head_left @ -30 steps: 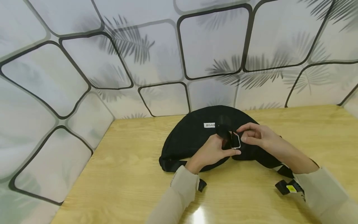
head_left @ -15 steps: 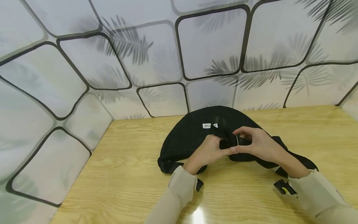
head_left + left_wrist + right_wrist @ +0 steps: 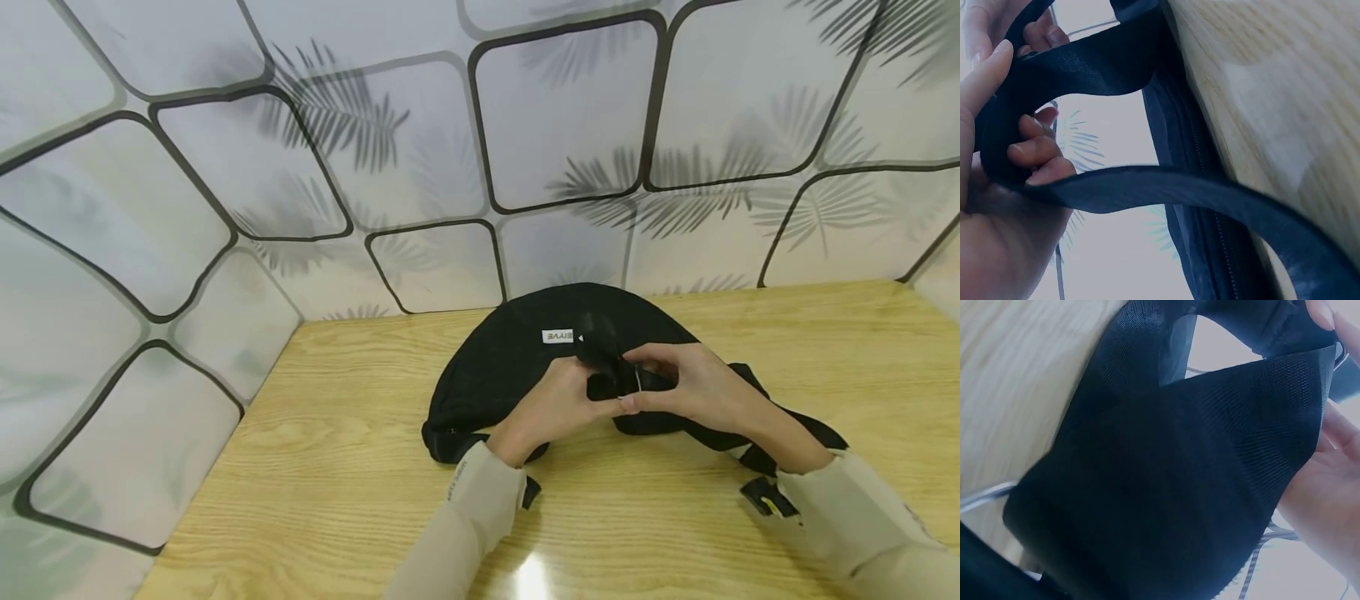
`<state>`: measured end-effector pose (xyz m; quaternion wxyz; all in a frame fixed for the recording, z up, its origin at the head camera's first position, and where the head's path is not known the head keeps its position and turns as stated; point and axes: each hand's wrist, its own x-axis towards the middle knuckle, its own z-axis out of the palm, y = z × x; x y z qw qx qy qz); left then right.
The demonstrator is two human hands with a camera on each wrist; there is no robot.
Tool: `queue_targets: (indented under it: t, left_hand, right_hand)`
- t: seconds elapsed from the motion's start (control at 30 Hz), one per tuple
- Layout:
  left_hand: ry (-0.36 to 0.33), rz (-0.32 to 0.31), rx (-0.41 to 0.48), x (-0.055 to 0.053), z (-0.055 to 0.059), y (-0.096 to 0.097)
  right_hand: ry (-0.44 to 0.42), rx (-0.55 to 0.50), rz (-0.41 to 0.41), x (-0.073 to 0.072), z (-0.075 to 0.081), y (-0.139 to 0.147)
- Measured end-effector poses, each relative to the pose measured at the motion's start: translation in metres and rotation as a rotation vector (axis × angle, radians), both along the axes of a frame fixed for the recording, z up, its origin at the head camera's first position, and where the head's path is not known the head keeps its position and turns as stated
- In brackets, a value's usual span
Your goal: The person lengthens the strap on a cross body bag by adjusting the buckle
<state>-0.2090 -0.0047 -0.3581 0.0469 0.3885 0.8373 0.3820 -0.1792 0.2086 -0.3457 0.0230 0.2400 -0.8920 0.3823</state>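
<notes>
A black half-moon bag [image 3: 495,367] with a white label [image 3: 557,337] lies on the table, its rounded edge towards the wall. Over its front, my left hand [image 3: 557,402] grips a looped black strap [image 3: 597,340]. The left wrist view shows curled fingers [image 3: 1038,150] inside the strap loop. My right hand [image 3: 701,385] pinches the strap at a thin metal ring [image 3: 638,379], thumb and fingers on either side of it. Both thumb tips meet just below the ring. In the right wrist view the wide webbing [image 3: 1197,462] hides much of the right fingers.
A black buckle [image 3: 768,497] with a yellow mark lies by the right sleeve. Another black strap end [image 3: 531,492] pokes out beside the left sleeve. The wooden table [image 3: 315,467] meets a patterned wall [image 3: 420,150] at the back and left.
The right hand has come left and now pinches the strap at the metal ring, which it was just beside earlier. The ring has turned edge-on. The left hand keeps its grip.
</notes>
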Motion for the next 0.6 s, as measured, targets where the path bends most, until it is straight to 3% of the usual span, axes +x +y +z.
queue_targets:
  t: [0.2, 0.6]
  left_hand:
    - [0.053, 0.027, -0.028, 0.0, 0.001, -0.003]
    - [0.019, 0.04, -0.053, -0.002, 0.006, -0.031]
  right_hand:
    - [0.014, -0.001, 0.0, 0.001, 0.001, 0.005]
    - [-0.026, 0.032, -0.017, 0.0, 0.003, 0.034]
